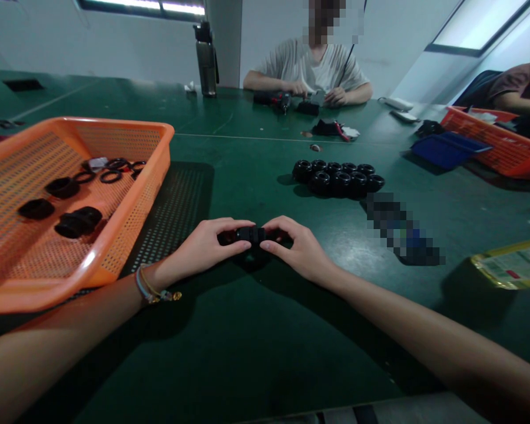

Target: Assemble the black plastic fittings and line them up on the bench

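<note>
Between my hands, just above the green table (247, 341), is a black ribbed fitting (251, 234), partly covered by fingers. My left hand (209, 242) pinches its left end with thumb and fingers. The right end is gripped the same way by my right hand (302, 247). To the left stands an orange perforated basket (136, 235) holding loose black fittings (77, 222) and several black rings (111, 176). Two tight rows of round black fittings (338, 178) sit beyond my right hand.
A yellow-edged can (512, 265) lies at the right, near a blurred dark flat object (404, 229). Farther off are a blue tray (450, 148), another orange basket (516, 147) and a dark bottle (206, 62). A person (309, 68) works across the table beside a power drill (274, 100).
</note>
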{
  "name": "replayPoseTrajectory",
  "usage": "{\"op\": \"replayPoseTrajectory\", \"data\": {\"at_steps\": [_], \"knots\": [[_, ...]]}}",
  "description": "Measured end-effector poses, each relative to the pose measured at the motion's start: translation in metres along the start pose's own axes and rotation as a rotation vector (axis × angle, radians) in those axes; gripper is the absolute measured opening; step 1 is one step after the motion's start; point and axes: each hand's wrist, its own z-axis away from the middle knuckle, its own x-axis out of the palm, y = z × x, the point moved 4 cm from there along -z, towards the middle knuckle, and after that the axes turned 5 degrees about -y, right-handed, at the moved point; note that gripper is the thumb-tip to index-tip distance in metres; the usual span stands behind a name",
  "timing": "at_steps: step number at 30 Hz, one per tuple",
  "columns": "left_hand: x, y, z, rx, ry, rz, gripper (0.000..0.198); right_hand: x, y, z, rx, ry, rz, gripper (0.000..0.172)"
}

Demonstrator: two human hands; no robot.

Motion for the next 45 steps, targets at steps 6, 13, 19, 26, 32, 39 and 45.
{"op": "replayPoseTrajectory", "data": {"at_steps": [6, 13, 19, 26, 32, 39, 45], "knots": [[-0.0002, 0.0002, -0.0001, -0.007, 0.008, -0.009, 0.039, -0.0003, 0.0015, -0.0003, -0.008, 0.014, 0.003, 0.008], [0.0001, -0.0003, -0.0004, -0.001, 0.01, -0.007, 0.04, -0.0001, 0.0007, -0.0005, -0.009, 0.012, -0.001, 0.006], [0.0005, 0.0, -0.0006, 0.003, 0.007, -0.006, 0.04, -0.0004, 0.0002, -0.0007, -0.015, 0.016, -0.006, 0.005], [0.0003, 0.0012, -0.0004, 0.0, -0.003, -0.014, 0.04, -0.0005, 0.0005, 0.0005, -0.017, 0.009, -0.005, 0.004], [0.0007, 0.0006, 0.0, 0.009, -0.002, -0.011, 0.04, 0.0007, 0.0014, -0.0004, -0.014, 0.02, 0.006, 0.004], [-0.0001, 0.0006, -0.0002, 0.0, 0.007, -0.031, 0.038, 0.0011, 0.0022, -0.0007, -0.024, 0.029, -0.003, 0.005], [-0.0006, 0.0019, -0.0002, -0.004, -0.001, -0.034, 0.038, 0.0004, 0.001, 0.0014, -0.05, 0.003, -0.054, 0.034]]}}
